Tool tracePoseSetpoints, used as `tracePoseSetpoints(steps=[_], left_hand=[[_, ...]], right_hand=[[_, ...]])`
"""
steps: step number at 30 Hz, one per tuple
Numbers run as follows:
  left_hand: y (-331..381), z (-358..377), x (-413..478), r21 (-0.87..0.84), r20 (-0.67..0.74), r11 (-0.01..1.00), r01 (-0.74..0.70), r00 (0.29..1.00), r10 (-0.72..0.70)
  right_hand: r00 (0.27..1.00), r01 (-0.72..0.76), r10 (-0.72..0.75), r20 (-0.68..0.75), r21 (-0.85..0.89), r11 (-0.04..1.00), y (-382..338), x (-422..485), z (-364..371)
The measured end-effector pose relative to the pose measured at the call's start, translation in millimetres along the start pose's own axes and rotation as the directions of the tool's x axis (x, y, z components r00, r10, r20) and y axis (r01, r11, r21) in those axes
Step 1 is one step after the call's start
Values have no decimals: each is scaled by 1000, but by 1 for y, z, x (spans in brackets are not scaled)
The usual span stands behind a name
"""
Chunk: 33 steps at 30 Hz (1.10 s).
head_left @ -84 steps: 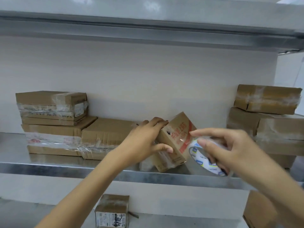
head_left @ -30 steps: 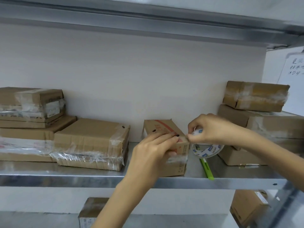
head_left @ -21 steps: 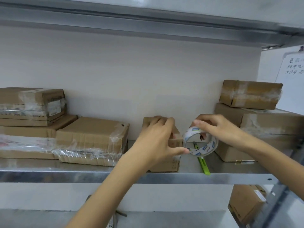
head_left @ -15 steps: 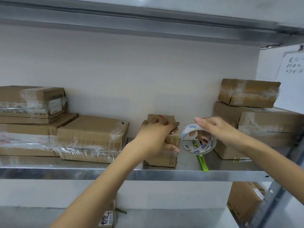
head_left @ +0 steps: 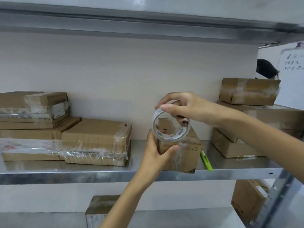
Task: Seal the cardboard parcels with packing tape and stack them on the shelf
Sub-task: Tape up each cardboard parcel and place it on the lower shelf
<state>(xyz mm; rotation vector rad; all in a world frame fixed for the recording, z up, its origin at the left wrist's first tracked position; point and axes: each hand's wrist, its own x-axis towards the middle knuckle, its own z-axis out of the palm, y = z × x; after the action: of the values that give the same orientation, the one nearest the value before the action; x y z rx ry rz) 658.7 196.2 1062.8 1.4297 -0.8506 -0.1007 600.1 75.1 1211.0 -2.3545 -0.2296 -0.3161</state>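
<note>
Flanking parcel [head_left: 187,155] clasped in left grip [head_left: 156,152]: taped boxes [head_left: 97,139], green cutter [head_left: 206,162]; right grip [head_left: 185,107] clasping tape roll [head_left: 174,137].

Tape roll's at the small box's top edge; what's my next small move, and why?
Probably draw the tape roll back across the top of the small box: the right hand holds the roll at the box's top edge, and the left hand grips the box steady on the shelf.

The head-worn camera faced the metal shelf [head_left: 65,176] straight on from close by, about level with its front edge. The upper shelf's underside [head_left: 148,18] crossed the top of view, a lower shelf [head_left: 172,218] the bottom, the wall [head_left: 123,79] far behind.
</note>
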Motion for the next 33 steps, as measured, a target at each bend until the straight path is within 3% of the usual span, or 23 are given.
tracePoseSetpoints(steps=[2, 8, 14, 21, 29, 31, 33], left_hand=[[-6, -2, -1, -69, -23, 998, -4, 1000, 2], [-12, -4, 1, -53, -53, 998, -22, 998, 19], [-18, -5, 6, 32, -115, 996, -85, 989, 88], [-22, -3, 9, 34, -137, 987, -157, 978, 160], [-22, -2, 7, 42, -154, 985, -168, 973, 172], [-24, -3, 7, 33, -170, 985, -167, 971, 171], [-24, -5, 7, 37, -179, 986, -165, 969, 169]], right_hand=[[999, -9, 9, -41, -22, 1000, -4, 9, 11], [997, -58, 34, -76, -340, 939, -11, 24, 8], [996, -86, 77, -42, -610, 788, -12, 7, -24], [972, -191, 224, -70, -790, 582, 14, -21, -35], [953, -267, 258, -161, -849, 455, 26, -32, -28], [962, -234, 236, -138, -859, 455, 28, -32, -31], [965, -193, 257, -43, -782, 593, 29, -34, -38]])
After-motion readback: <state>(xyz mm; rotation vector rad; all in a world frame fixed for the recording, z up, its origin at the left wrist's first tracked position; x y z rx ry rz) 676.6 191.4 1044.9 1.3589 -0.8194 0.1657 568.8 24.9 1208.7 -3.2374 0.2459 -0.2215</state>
